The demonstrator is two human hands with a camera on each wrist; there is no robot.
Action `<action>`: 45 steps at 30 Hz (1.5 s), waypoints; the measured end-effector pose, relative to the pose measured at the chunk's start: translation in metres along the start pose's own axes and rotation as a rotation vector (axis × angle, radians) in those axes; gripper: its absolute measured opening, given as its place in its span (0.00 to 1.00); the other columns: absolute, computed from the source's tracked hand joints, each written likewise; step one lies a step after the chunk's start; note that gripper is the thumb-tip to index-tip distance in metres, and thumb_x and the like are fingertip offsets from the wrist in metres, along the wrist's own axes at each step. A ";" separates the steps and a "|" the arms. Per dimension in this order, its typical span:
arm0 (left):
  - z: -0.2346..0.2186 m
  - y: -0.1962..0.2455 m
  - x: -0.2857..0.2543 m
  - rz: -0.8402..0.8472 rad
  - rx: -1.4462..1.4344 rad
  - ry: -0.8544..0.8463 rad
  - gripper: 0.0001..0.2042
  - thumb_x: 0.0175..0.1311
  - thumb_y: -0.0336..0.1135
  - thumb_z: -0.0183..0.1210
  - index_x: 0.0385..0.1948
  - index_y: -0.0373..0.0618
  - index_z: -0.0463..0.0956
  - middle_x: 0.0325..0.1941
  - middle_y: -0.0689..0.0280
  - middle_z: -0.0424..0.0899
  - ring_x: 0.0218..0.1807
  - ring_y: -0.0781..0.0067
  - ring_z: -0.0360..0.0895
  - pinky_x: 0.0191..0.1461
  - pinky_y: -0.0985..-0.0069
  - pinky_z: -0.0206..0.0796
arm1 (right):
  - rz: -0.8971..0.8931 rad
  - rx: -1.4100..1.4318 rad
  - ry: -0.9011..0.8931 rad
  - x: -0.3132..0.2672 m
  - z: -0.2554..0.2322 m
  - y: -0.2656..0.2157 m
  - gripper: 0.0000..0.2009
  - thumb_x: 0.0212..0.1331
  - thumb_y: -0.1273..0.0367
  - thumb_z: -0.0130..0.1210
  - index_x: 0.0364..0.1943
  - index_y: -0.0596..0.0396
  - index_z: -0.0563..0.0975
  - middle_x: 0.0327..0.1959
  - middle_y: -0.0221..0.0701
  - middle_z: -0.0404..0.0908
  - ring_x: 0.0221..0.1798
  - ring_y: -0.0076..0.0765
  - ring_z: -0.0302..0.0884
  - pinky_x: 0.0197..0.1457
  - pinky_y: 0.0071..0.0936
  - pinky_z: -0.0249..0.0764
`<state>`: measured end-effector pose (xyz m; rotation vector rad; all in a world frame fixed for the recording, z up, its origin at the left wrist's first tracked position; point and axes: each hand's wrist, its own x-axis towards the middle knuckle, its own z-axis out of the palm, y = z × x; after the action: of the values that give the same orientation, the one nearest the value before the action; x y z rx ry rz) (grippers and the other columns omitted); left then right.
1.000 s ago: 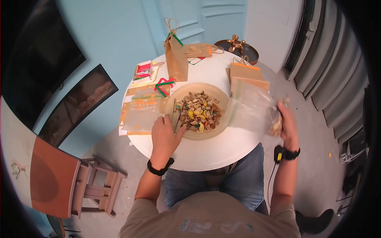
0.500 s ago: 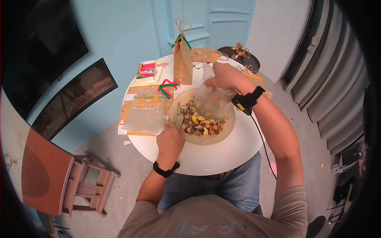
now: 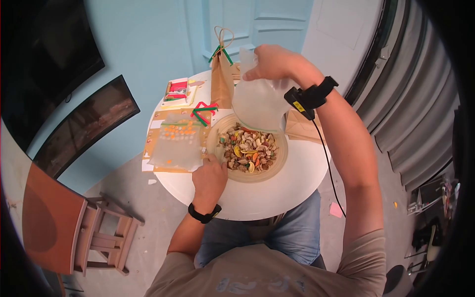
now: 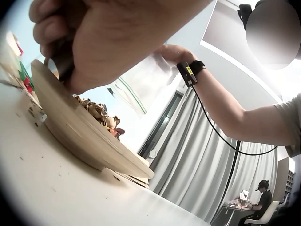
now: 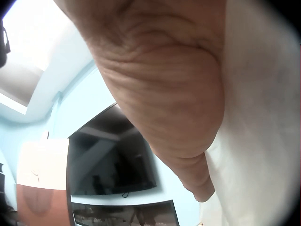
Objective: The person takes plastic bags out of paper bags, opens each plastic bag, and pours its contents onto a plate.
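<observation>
My right hand (image 3: 275, 63) grips the bottom end of a translucent zip-top bag (image 3: 260, 105) in the head view. The bag hangs upside down, its green-edged mouth low over the far side of a round wooden bowl (image 3: 283, 153). Brown, yellow and orange dried potpourri (image 3: 251, 151) lies heaped in the bowl. At the bowl's left rim is my left hand (image 3: 210, 182). The left wrist view shows its fingers curled round a dark strip, the tongs (image 4: 65, 62), largely hidden by the hand. Pale bag film (image 5: 258, 122) fills the right wrist view's right side.
Another zip-top bag (image 3: 173, 151) with orange dots lies left of the bowl. Behind stands a kraft paper bag (image 3: 221, 86) beside red and green sticks (image 3: 202, 113). Flat kraft bags (image 3: 303, 126) lie to the right. A cable (image 3: 330, 173) trails from the right wrist camera.
My right hand has swung from the table's right side to above the bowl, turning the bag over. Its contents have dropped out and the bag has risen. My left hand stays by the rim.
</observation>
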<state>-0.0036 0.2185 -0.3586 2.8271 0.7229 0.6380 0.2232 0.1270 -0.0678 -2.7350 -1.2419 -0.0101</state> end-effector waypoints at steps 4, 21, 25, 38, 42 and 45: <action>-0.001 0.000 -0.001 -0.008 -0.050 -0.017 0.22 0.71 0.50 0.68 0.45 0.35 0.77 0.33 0.54 0.87 0.29 0.51 0.89 0.31 0.61 0.81 | 0.038 0.124 0.018 -0.013 -0.014 0.005 0.35 0.57 0.50 0.75 0.57 0.70 0.83 0.52 0.53 0.90 0.55 0.57 0.90 0.59 0.45 0.85; -0.072 0.038 0.000 0.201 -0.838 0.089 0.30 0.67 0.39 0.75 0.64 0.30 0.73 0.51 0.54 0.88 0.49 0.61 0.87 0.55 0.69 0.79 | -0.050 1.149 0.153 -0.120 0.044 0.104 0.26 0.71 0.51 0.67 0.56 0.63 0.84 0.46 0.34 0.88 0.43 0.30 0.85 0.48 0.31 0.83; -0.062 0.059 0.014 0.012 -1.449 -0.131 0.20 0.75 0.27 0.64 0.65 0.34 0.74 0.52 0.65 0.87 0.53 0.76 0.82 0.57 0.75 0.76 | -0.019 1.428 0.229 -0.152 0.091 0.095 0.26 0.76 0.50 0.62 0.60 0.62 0.81 0.50 0.33 0.87 0.50 0.28 0.85 0.53 0.29 0.82; -0.050 0.073 0.011 -0.041 -1.486 0.114 0.04 0.79 0.28 0.61 0.47 0.40 0.77 0.38 0.75 0.80 0.37 0.89 0.71 0.43 0.86 0.64 | 0.050 1.916 0.471 -0.197 0.129 0.112 0.13 0.79 0.66 0.59 0.53 0.64 0.84 0.44 0.31 0.89 0.44 0.25 0.86 0.51 0.27 0.84; -0.050 0.076 0.011 -0.041 -1.509 0.192 0.04 0.81 0.30 0.59 0.47 0.41 0.76 0.37 0.75 0.79 0.37 0.89 0.70 0.43 0.86 0.64 | 0.011 1.755 0.358 -0.220 0.158 0.113 0.12 0.77 0.67 0.62 0.53 0.64 0.84 0.43 0.32 0.89 0.42 0.25 0.86 0.48 0.26 0.84; -0.050 0.077 0.010 -0.018 -1.472 0.279 0.04 0.82 0.31 0.58 0.47 0.42 0.75 0.37 0.75 0.78 0.37 0.90 0.70 0.43 0.86 0.63 | 0.131 1.656 0.158 -0.238 0.175 0.111 0.09 0.73 0.71 0.66 0.49 0.63 0.84 0.36 0.30 0.87 0.37 0.25 0.86 0.36 0.28 0.82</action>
<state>0.0152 0.1587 -0.2912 1.3819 0.1171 0.9883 0.1405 -0.1008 -0.2701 -1.2780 -0.4858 0.5282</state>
